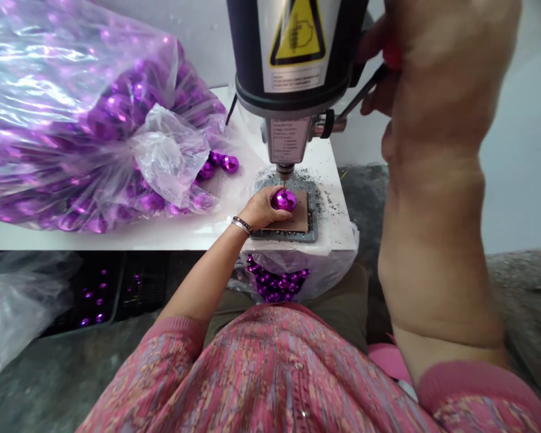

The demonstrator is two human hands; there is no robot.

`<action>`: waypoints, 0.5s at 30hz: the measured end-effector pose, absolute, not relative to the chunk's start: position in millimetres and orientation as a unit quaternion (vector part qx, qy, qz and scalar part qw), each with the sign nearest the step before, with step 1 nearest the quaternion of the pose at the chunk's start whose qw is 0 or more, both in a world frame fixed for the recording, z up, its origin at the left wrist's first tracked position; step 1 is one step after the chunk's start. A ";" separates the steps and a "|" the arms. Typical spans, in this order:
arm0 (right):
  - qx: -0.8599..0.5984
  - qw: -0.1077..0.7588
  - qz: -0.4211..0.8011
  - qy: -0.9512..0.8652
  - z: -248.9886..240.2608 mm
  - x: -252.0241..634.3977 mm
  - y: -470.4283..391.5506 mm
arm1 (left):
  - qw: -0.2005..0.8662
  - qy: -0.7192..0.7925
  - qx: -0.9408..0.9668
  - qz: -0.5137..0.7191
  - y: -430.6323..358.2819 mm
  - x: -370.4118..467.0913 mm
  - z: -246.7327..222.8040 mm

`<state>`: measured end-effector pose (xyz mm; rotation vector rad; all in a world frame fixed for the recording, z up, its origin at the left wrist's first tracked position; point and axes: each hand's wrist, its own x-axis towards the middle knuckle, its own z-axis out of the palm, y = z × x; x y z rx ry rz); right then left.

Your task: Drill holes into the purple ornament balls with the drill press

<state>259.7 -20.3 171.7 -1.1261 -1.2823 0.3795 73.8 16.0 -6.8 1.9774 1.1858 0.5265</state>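
Note:
My left hand (pixel 264 208) grips a shiny purple ball (pixel 285 201) between thumb and fingers, on a brown board (pixel 300 219). Under the board is the grey metal base (pixel 312 231) of a drill press (pixel 293 111). Its thin drill bit (pixel 285 183) points straight down and meets the top of the ball; how deep it sits I cannot tell. Up at the right, my right hand (pixel 388 66) is closed round the drill press lever (pixel 365 93), which has a red knob. Part of that hand is cut off or hidden behind my wrist.
A big clear plastic bag (pixel 72 120) of purple balls fills the left of the white table (pixel 198 240). Several loose balls (pixel 229 163) lie by its mouth. Dark shavings surround the base. Below the table's front edge hangs an open bag with purple balls (pixel 277 285). Dark crates (pixel 99 294) stand lower left.

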 end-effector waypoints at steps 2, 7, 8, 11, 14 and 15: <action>-0.502 0.654 0.142 -0.548 158.8 255.5 -36.1 | 0.382 0.461 0.774 0.206 15.3 74.7 -8.0; -0.527 0.650 0.123 -0.534 123.5 247.4 -66.1 | 0.378 0.458 0.778 0.206 16.3 74.9 -9.5; -0.530 0.649 0.117 -0.533 118.4 246.3 -69.2 | 0.376 0.455 0.780 0.206 16.1 74.9 -9.4; -0.535 0.650 0.097 -0.530 107.4 243.1 -73.4 | 0.372 0.450 0.784 0.209 14.8 74.9 -8.8; -0.532 0.658 0.063 -0.528 98.1 241.0 -73.1 | 0.376 0.445 0.784 0.215 13.9 74.9 -9.4; -0.528 0.663 0.051 -0.528 94.3 240.7 -72.4 | 0.380 0.442 0.783 0.217 13.8 74.8 -10.0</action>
